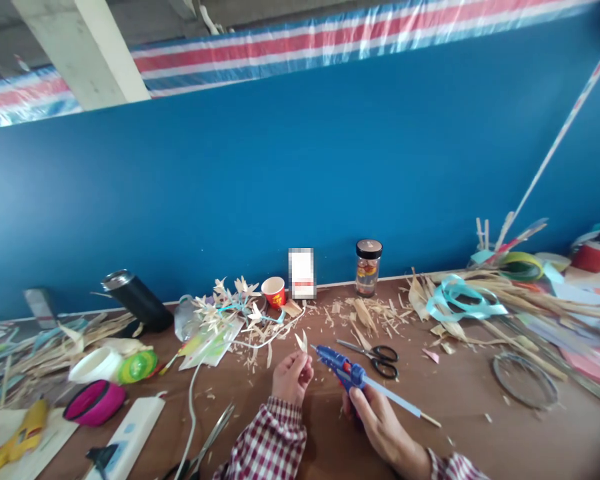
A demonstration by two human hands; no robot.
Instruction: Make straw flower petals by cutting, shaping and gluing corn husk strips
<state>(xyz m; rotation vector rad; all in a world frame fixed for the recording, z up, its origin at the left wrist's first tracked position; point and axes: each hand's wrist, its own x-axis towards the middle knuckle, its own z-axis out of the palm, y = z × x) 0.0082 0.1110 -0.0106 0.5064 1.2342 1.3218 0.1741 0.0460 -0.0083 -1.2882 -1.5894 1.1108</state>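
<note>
My left hand (291, 377) pinches a small pale petal-shaped piece of dried husk (301, 342), held upright just above the brown table (480, 413). My right hand (375, 420) grips a blue glue gun (343, 369) with a glue stick (400, 402) sticking out of its back; the nozzle points left at the base of the husk piece. Black-handled scissors (377, 357) lie just beyond the gun. A cluster of finished husk flowers (230, 303) lies behind my left hand.
A blue wall backs the table. On it are a red paper cup (274, 291), a glass jar (368, 267), a black flask (137, 301) lying down, light blue ribbon (460, 300), a wire ring (524, 380), a pink tape roll (95, 403), a yellow glue gun (15, 440) and scattered husk scraps.
</note>
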